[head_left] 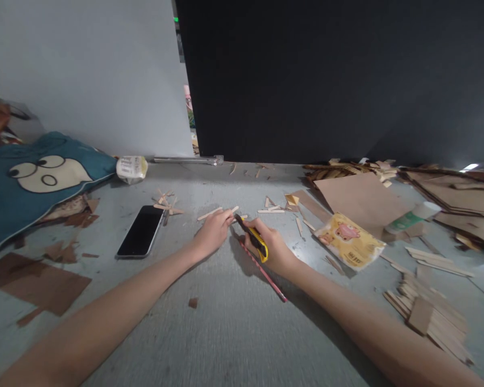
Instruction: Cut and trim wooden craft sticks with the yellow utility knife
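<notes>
While the right hand (275, 248) is closed around a yellow-and-black utility knife (256, 240), the left hand (213, 235) pinches a small wooden stick (235, 209) between its fingertips, the knife's front end right beside it. Both hands are low over the middle of the grey table (210, 333). A red pencil (271, 281) lies slantwise just beside the right hand, on the near side of the knife. Left of the left hand, a dark-screened phone (141, 232) lies near a small heap of thin wood pieces (168, 203). To the right of the right hand lie a yellow packet (350, 241), a green-and-white tube (413, 217) near a brown sheet (357, 196), and a loose pile of wooden strips (438, 317).
</notes>
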Demonstrator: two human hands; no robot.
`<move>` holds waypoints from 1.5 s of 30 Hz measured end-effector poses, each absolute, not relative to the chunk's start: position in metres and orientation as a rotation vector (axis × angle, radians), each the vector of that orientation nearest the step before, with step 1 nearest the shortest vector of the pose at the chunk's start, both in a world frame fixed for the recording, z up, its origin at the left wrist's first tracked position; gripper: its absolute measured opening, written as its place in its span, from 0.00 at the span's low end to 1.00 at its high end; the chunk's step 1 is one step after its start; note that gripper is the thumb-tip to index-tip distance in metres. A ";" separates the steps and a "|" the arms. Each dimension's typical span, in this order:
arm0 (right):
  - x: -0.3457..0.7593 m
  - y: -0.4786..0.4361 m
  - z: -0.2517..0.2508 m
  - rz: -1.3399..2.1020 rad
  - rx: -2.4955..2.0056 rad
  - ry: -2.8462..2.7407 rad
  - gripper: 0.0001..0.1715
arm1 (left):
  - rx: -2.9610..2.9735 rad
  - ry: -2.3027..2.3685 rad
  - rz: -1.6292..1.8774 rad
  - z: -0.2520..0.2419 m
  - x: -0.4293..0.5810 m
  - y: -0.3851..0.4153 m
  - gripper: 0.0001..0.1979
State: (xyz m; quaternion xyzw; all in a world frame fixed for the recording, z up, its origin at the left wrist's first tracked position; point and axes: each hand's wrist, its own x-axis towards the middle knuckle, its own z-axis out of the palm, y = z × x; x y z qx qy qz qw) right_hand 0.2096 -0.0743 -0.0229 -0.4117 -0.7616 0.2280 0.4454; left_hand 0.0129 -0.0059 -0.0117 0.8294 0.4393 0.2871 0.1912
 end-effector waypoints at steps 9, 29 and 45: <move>0.218 -0.074 -0.025 0.593 -1.096 -1.722 0.14 | 2.190 1.389 0.833 -0.013 0.014 -0.003 0.11; 0.230 -0.060 -0.016 1.180 -0.858 -1.294 0.31 | 1.706 1.029 1.199 -0.011 0.004 0.002 0.20; 0.229 -0.053 -0.020 1.383 -0.794 -1.182 0.24 | 1.675 1.012 1.328 -0.013 0.004 0.004 0.22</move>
